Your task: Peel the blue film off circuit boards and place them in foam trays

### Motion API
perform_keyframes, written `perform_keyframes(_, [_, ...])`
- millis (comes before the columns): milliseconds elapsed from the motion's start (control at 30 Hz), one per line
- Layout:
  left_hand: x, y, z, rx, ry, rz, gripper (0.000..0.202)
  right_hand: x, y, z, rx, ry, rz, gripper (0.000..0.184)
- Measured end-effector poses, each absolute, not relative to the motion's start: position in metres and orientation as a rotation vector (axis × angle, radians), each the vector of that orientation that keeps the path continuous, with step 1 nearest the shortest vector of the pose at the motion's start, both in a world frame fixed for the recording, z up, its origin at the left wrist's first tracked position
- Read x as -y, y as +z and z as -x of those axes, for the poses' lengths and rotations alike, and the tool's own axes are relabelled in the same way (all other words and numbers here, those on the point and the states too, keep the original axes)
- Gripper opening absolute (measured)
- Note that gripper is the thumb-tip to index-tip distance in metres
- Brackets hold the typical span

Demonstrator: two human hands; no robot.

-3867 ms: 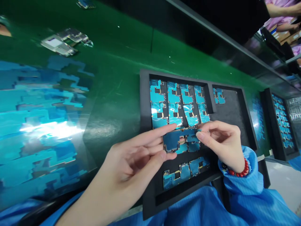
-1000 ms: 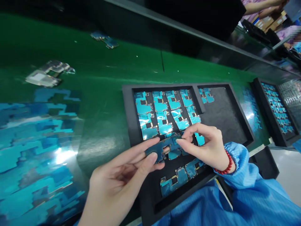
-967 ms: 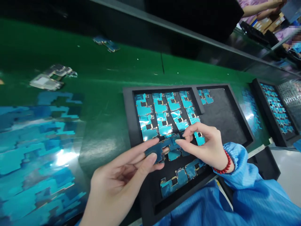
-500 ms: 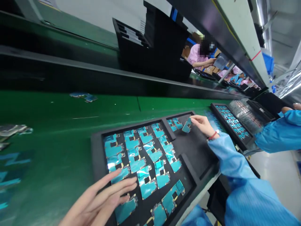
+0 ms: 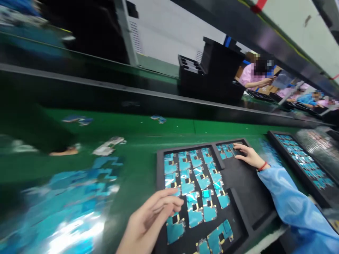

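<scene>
A black foam tray (image 5: 160,165) lies on the green belt and holds several blue circuit boards (image 5: 196,183) in rows. My left hand (image 5: 150,220) hovers at the tray's near left corner, fingers stretched out over the nearest boards, holding nothing. My right hand (image 5: 247,155), in a blue sleeve with a red bead bracelet, reaches to the tray's far right compartment. Its fingers lie flat on the small boards (image 5: 225,150) stacked there.
The green conveyor belt (image 5: 137,141) carries loose boards (image 5: 108,146) and a blue reflective sheet (image 5: 76,197) at left. A second black tray (image 5: 302,162) of boards lies at right. Black stacked trays (image 5: 212,76) stand behind the rail. Other people work at the far right.
Both hands earlier gripped one board above the tray. My right hand then carried a piece to the far right compartment and now rests there; my left hand let go and hovers near the tray.
</scene>
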State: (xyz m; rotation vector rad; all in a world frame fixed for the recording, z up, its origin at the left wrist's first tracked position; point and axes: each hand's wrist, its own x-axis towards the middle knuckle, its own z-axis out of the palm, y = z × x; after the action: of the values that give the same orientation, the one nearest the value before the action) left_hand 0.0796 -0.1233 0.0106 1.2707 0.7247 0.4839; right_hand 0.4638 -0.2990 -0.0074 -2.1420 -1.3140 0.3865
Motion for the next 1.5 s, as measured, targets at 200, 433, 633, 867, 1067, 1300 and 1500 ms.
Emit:
perform_keyframes(200, [0.117,0.005,-0.085,-0.641,0.358,-1.369,0.022,0.280,0.020,-0.463,1.756,0.089,2.281,0.028])
perform_keyframes(433, [0.119,0.006,-0.086,-0.608,0.405,-1.351,0.019,0.091,0.050,-0.402,1.775,0.325,2.323,0.014])
perform_keyframes(633, [0.117,-0.015,-0.086,-0.555,0.382,-1.289,0.019,-0.050,0.011,-0.362,1.479,0.257,2.532,0.027])
perform_keyframes(867, [0.118,-0.019,-0.087,-0.576,0.380,-1.291,0.019,-0.067,-0.013,-0.369,1.313,0.272,2.501,0.032])
perform_keyframes(1067, [0.116,-0.009,-0.088,-0.610,0.378,-1.343,0.026,-0.065,-0.020,-0.370,1.221,0.360,2.283,0.008])
perform_keyframes(1300, [0.112,-0.004,-0.089,-0.695,0.375,-1.420,0.037,-0.030,0.003,-0.394,1.181,0.463,2.006,0.017])
perform_keyframes(1500, [0.111,0.001,-0.090,-0.761,0.410,-1.422,0.039,0.071,0.050,-0.444,1.123,0.690,1.825,0.025])
